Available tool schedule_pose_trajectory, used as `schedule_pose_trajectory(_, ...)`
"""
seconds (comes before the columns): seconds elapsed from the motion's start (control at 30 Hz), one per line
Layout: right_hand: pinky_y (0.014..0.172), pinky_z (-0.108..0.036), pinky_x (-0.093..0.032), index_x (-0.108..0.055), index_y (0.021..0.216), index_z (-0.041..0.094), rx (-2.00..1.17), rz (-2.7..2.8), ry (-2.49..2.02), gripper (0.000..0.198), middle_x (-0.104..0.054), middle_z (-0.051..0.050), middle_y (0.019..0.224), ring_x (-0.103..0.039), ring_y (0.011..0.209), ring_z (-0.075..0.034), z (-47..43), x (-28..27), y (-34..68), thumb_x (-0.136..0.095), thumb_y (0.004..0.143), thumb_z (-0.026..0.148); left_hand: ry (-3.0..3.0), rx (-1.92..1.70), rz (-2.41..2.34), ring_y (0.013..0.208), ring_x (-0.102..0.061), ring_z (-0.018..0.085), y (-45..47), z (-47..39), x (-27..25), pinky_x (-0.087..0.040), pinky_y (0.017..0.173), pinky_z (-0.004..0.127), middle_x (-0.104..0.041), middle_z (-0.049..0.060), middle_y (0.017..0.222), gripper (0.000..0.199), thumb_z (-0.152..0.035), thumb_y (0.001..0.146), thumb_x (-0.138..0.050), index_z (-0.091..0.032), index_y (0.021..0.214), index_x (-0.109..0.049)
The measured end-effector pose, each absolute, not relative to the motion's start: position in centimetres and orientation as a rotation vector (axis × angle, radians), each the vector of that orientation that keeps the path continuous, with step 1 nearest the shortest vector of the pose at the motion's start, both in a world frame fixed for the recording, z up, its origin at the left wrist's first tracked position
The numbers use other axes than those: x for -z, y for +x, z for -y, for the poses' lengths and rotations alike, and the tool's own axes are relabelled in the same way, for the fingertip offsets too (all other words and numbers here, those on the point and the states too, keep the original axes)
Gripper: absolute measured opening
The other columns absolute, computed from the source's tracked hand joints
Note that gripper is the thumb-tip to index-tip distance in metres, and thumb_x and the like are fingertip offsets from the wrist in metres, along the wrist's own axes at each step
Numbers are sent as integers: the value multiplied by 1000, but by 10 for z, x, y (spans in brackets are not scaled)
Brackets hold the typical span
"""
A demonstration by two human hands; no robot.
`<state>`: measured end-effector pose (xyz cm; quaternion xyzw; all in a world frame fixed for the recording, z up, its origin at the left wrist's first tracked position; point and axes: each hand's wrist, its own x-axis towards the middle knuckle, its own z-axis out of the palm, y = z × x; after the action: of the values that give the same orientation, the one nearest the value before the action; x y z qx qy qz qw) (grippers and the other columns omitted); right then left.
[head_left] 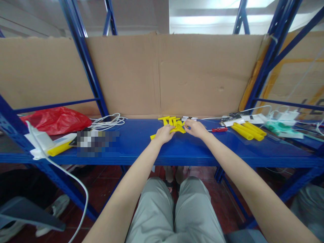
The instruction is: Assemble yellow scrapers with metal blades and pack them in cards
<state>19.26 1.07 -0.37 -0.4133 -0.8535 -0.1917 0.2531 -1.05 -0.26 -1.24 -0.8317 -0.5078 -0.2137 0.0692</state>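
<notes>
From here I see the left hand (pixel 164 134) closed on a yellow piece (pixel 179 127) mid-table, its outline partly lost behind the fingers, while the right hand (pixel 195 128) meets its right side, and whether that grips anything I cannot tell. Yellow T-shaped parts (pixel 164 119) crowd just behind, half covered. Bare blue tabletop (pixel 136 138) runs leftward and to the front edge; rightward, a red screwdriver (pixel 219 129) and yellow tubes (pixel 249 131) narrow the room.

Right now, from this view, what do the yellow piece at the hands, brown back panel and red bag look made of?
Yellow piece: probably plastic, smooth, evenly coloured.
Brown back panel: looks like cardboard, matte, creased down the middle.
Red bag: likely thin plastic film, glossy along its wrinkles.
</notes>
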Motion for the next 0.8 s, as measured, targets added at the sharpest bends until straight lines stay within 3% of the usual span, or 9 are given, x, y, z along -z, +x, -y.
schedule_pose_trajectory(0.2,73,-27,-44,-64,86,18,459,2380,-1120,17,-67,-9,95,-61,88,-19,1,4,186,-48,85,21,-2446,675,1576,113,-57,21,-13,2,12,-46,94,30,-59,7,124,31,-30,89,-50,-24,116,-62)
schedule_pose_trajectory(0.5,75,-28,-45,-65,87,18,341,2377,-1158,16,-67,-9,102,-62,86,-20,4,7,183,-52,84,27,-2431,673,1592,110,-58,22,-11,5,10,-46,93,31,-61,7,122,31,-30,88,-52,-23,116,-62)
schedule_pose_trajectory(0.8,67,-26,-43,-60,77,18,106,2235,-1139,9,-66,-5,82,-59,72,-16,-8,13,185,-53,81,23,-2470,636,1523,112,-56,21,-11,5,11,-44,95,30,-59,7,124,34,-30,89,-50,-24,120,-60)
